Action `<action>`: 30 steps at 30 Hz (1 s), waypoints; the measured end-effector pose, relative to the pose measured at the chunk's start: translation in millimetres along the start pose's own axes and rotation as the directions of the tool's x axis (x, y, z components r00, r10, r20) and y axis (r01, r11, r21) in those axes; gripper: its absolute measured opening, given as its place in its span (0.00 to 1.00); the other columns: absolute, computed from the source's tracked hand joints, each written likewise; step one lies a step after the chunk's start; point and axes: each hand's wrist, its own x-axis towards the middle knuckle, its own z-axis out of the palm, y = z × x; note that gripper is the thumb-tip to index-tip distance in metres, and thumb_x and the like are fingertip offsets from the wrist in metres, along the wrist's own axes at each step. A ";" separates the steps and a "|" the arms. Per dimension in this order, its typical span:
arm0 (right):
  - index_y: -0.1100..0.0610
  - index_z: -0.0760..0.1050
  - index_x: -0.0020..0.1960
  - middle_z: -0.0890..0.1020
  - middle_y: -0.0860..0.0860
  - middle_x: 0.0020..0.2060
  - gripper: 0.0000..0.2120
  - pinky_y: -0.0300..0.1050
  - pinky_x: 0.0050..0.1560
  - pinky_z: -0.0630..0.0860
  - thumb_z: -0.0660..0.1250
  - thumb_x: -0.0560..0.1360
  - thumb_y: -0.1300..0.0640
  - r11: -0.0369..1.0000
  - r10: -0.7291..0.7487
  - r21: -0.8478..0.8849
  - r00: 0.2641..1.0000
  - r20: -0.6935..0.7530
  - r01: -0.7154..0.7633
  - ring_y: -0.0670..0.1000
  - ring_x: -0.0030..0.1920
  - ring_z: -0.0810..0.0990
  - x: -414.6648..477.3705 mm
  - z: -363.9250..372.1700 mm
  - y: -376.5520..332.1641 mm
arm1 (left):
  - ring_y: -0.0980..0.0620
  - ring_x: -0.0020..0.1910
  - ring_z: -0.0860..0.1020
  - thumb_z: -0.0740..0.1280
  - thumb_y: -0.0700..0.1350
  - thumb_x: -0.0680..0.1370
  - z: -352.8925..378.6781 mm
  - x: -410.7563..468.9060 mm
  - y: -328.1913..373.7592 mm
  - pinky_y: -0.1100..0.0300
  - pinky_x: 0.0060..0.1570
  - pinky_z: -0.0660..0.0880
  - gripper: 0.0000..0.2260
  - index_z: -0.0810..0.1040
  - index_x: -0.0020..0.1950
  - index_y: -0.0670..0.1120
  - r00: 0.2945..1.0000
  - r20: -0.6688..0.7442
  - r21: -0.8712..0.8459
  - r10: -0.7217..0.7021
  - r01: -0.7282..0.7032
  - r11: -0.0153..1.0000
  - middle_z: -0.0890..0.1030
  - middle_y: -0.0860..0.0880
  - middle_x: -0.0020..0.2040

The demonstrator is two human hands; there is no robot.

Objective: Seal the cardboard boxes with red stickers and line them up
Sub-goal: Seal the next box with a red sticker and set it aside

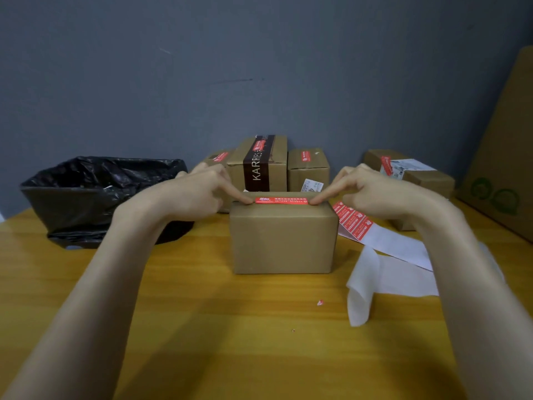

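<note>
Our left hand [199,192] and right hand [366,192] each pressed a straight forefinger on one end of the red sticker [281,200]. It lay flat along the top of the cardboard box [284,243] on the wooden table [202,313]. A sticker sheet [353,219] lay just right of it, and sealed boxes [264,163] stood behind.

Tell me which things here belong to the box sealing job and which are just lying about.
Job: plain brown cardboard box; long red sticker on its top, pressed at both ends by the left hand and right hand; strip of red stickers; sealed brown boxes by the wall.
Lying about: black plastic bin bag; loose white backing paper; tiny red scrap.
</note>
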 end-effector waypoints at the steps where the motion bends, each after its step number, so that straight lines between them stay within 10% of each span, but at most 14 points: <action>1: 0.43 0.80 0.55 0.71 0.43 0.47 0.24 0.45 0.57 0.68 0.55 0.77 0.68 1.000 0.007 0.005 1.000 -0.003 -0.007 0.50 0.59 0.66 -0.8 -1.2 1.2 | 0.57 0.53 0.58 0.56 0.34 0.78 -1.3 -1.0 -2.4 0.52 0.64 0.57 0.26 0.72 0.54 0.69 1.000 -0.009 -0.005 -0.001 0.001 1.000 0.65 0.62 0.47; 13: 0.44 0.76 0.61 0.70 0.41 0.45 0.24 0.36 0.56 0.55 0.55 0.77 0.68 0.998 -0.011 -0.058 0.999 0.032 0.013 0.51 0.60 0.62 -0.1 1.0 -2.7 | 0.56 0.59 0.58 0.54 0.37 0.79 1.7 1.1 4.6 0.54 0.62 0.54 0.25 0.66 0.66 0.67 0.993 0.113 0.115 0.026 -0.039 0.993 0.64 0.55 0.59; 17: 0.40 0.78 0.50 0.72 0.49 0.52 0.22 0.51 0.54 0.75 0.57 0.78 0.66 0.999 0.051 0.013 0.997 -0.050 -0.050 0.56 0.58 0.71 -5.7 -7.7 2.1 | 0.51 0.65 0.62 0.60 0.45 0.80 -0.3 0.9 -1.5 0.50 0.68 0.59 0.17 0.70 0.68 0.58 0.991 -0.130 0.046 -0.009 0.015 0.999 0.67 0.52 0.64; 22: 0.39 0.75 0.53 0.70 0.49 0.55 0.18 0.47 0.46 0.79 0.58 0.79 0.63 0.999 0.041 0.025 0.992 -0.123 -0.038 0.50 0.51 0.74 -5.4 -8.5 5.3 | 0.52 0.75 0.53 0.73 0.61 0.66 35.3 16.2 24.6 0.54 0.72 0.55 0.48 0.50 0.77 0.50 1.000 -0.012 -0.060 0.024 -0.025 0.998 0.55 0.51 0.77; 30: 0.44 0.76 0.50 0.78 0.50 0.45 0.14 0.47 0.53 0.75 0.58 0.79 0.62 0.996 0.033 0.085 0.960 -0.278 -0.010 0.53 0.50 0.77 -6.2 -18.0 19.9 | 0.57 0.61 0.67 0.78 0.52 0.63 29.9 15.4 9.1 0.65 0.57 0.69 0.47 0.53 0.75 0.55 0.995 -0.087 -0.361 0.056 -0.084 0.929 0.65 0.53 0.67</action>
